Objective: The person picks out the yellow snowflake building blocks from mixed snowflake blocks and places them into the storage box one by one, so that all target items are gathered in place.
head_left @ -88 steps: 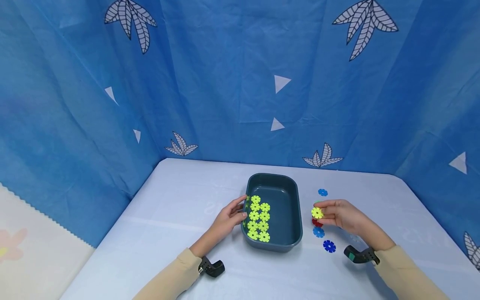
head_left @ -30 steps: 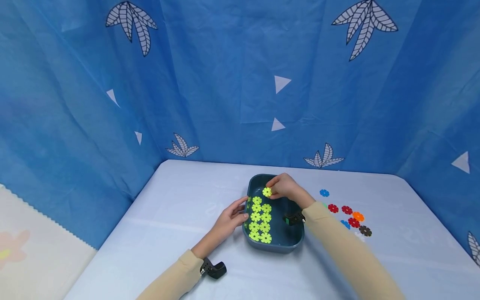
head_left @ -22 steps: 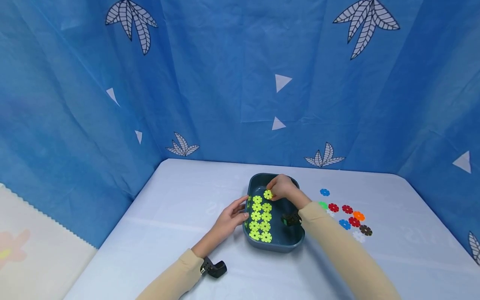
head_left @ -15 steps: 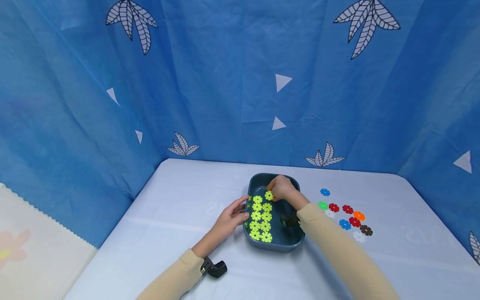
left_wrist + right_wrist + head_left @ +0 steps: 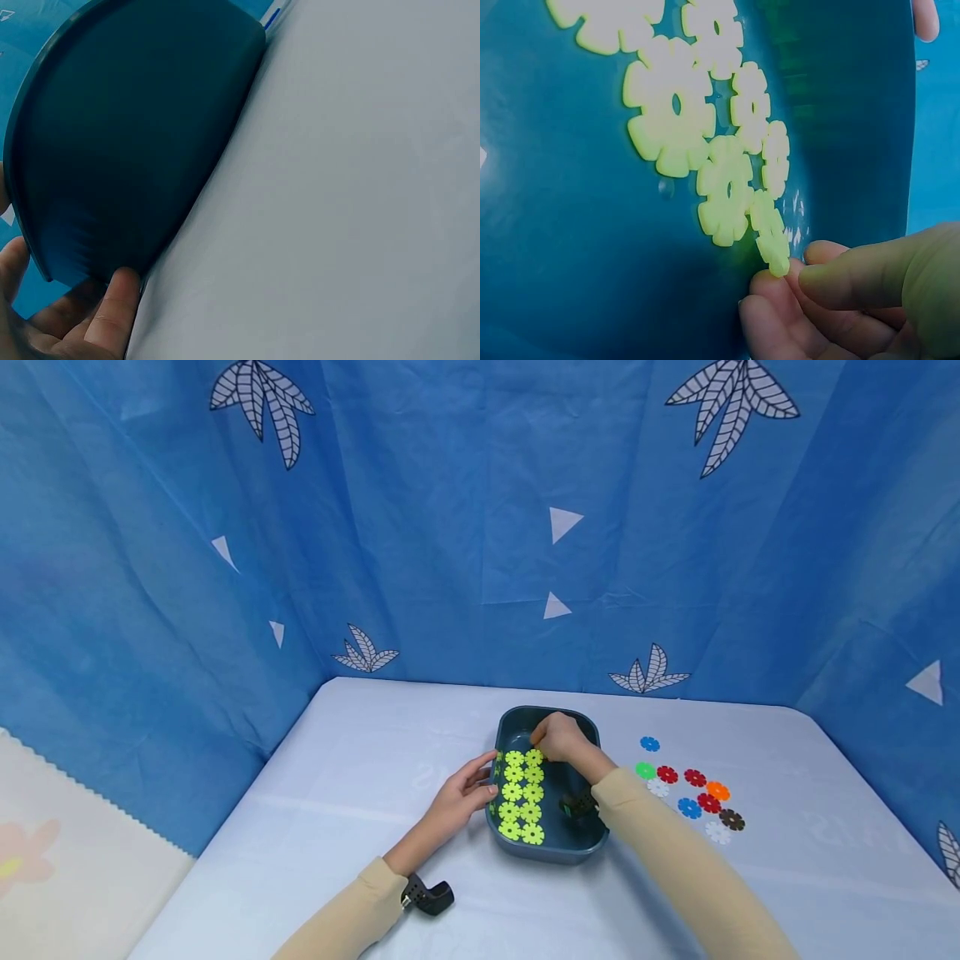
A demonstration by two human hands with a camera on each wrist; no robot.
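Observation:
A dark blue-green plastic bin (image 5: 585, 835) holds yellow-green flower-shaped discs (image 5: 512, 792) lying in two columns along its left side. Reaching into the bin, my right hand (image 5: 561, 737) pinches a yellow-green flower-shaped disc (image 5: 771, 232) at the far end of the second column. In the right wrist view that disc is tilted, its edge at the thumb and fingertips, next to flat-lying discs. My left hand (image 5: 459, 793) rests its fingertips against the outside of the bin's left wall, fingers spread; in the left wrist view the fingers (image 5: 112, 311) touch the outer wall.
Right of the bin, several loose flower-shaped discs lie on the white table: blue (image 5: 649, 743), green (image 5: 646, 771), red (image 5: 695, 777), orange (image 5: 718, 790), brown (image 5: 732, 820) and white (image 5: 717, 832). A blue curtain (image 5: 480, 527) hangs behind the table.
My right hand has carried a yellow-green disc from the loose ones on the right into the bin, then lowered it to the far end of the second column. The left hand has barely moved.

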